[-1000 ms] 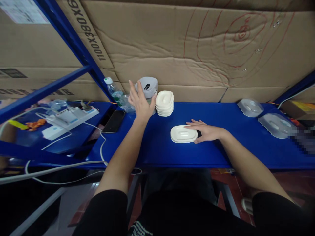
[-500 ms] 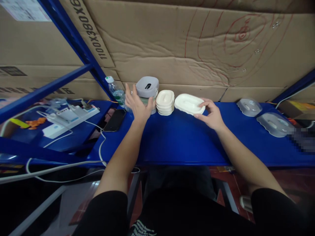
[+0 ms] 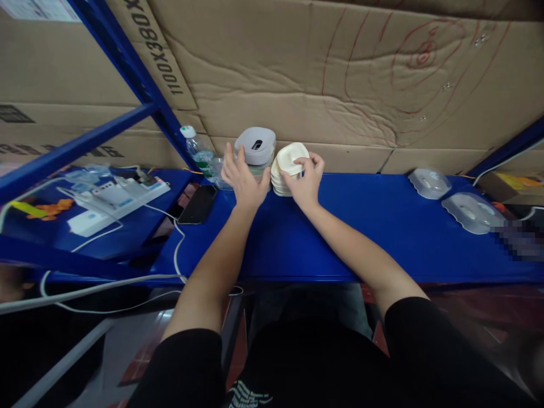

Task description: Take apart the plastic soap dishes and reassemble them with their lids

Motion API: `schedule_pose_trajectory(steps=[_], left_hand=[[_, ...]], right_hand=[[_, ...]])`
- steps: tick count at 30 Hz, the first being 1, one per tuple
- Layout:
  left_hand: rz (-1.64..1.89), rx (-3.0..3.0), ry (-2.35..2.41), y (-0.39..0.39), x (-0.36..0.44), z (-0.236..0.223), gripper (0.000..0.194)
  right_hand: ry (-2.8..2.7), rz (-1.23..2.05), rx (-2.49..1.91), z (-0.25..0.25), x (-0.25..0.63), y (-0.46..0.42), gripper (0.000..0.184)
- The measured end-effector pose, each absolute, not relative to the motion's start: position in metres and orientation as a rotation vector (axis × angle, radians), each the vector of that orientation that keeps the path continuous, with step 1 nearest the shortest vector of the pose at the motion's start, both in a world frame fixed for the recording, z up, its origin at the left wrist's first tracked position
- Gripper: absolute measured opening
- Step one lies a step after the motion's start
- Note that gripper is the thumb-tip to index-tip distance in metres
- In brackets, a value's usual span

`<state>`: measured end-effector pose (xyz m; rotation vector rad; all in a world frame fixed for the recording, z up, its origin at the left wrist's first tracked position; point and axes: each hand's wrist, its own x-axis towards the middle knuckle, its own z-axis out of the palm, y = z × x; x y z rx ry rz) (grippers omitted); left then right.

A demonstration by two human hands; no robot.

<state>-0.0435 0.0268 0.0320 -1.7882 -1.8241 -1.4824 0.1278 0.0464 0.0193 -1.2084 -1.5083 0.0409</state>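
Observation:
A cream, rounded-rectangular piece [image 3: 293, 156], seemingly a shallow container lid, is pinched at its near right edge by my right hand [image 3: 310, 180]. It is tilted over the stack of similar cream lids [image 3: 278, 186]; whether it touches the top one I cannot tell. To the left, my left hand [image 3: 246, 182] is open with fingers spread, holding nothing that I can see. Just behind that hand is a grey lid-like piece with a dark slot [image 3: 249, 141], on top of greenish and clear containers partly hidden by my fingers.
A water bottle [image 3: 198, 152] stands behind my left hand, with a black phone [image 3: 198, 205] nearby. Further left lies a white power strip [image 3: 119, 207] with cables. Two clear lids [image 3: 430, 183] lie at the right of the blue table [image 3: 340, 249]. Cardboard [image 3: 289, 85] walls the back.
My right hand has moved left with the cream lid, from beside the stack to over it, and the lid has turned. My left hand has barely moved and remains spread.

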Motion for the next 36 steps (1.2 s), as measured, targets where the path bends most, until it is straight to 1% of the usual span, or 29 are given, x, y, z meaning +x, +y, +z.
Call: schedule_pose_trajectory(steps=[2, 7, 11, 15, 19, 21, 24, 26, 30, 33, 36], left_hand=[[-1.473, -1.787, -1.810, 0.027, -0.044, 0.031, 0.096], [-1.468, -1.814, -1.774, 0.029, -0.045, 0.028, 0.094], [-1.504, -1.834, -1.774, 0.029, -0.044, 0.028, 0.095], [-1.527, -1.843, -1.776, 0.030, -0.044, 0.028, 0.099], [-1.529, -1.853, -1.778, 0.029, -0.044, 0.027, 0.100], [-1.526, -1.860, -1.778, 0.029, -0.044, 0.027, 0.102], [-1.528, -1.865, -1.783, 0.027, -0.044, 0.028, 0.103], [-1.532, -1.864, -1.784, 0.025, -0.043, 0.030, 0.103], [-1.524, -1.853, -1.744, 0.019, -0.038, 0.033, 0.100], [-1.544, -1.887, -1.681, 0.014, -0.032, 0.035, 0.103], [-1.552, -1.926, -1.651, 0.011, -0.027, 0.036, 0.106]], right_hand=[[-1.495, 0.062, -1.239, 0.018, 0.118, 0.048, 0.043], [-1.555, 0.062, -1.322, 0.017, 0.113, 0.049, 0.071], [-1.637, 0.015, -1.363, 0.015, 0.124, 0.047, 0.081], [-1.704, 0.031, -1.283, 0.011, 0.138, 0.048, 0.090], [-1.756, 0.096, -1.223, 0.011, 0.147, 0.052, 0.087], [-1.784, 0.107, -1.198, 0.013, 0.150, 0.053, 0.088], [-1.851, 0.079, -1.143, 0.019, 0.161, 0.052, 0.093], [-1.891, 0.038, -1.115, 0.025, 0.180, 0.052, 0.091], [-1.824, -0.151, -1.223, 0.031, 0.261, 0.058, 0.077], [-1.708, -0.351, -1.488, 0.026, 0.347, 0.059, 0.073], [-1.559, -0.421, -1.787, 0.014, 0.428, 0.051, 0.066]])
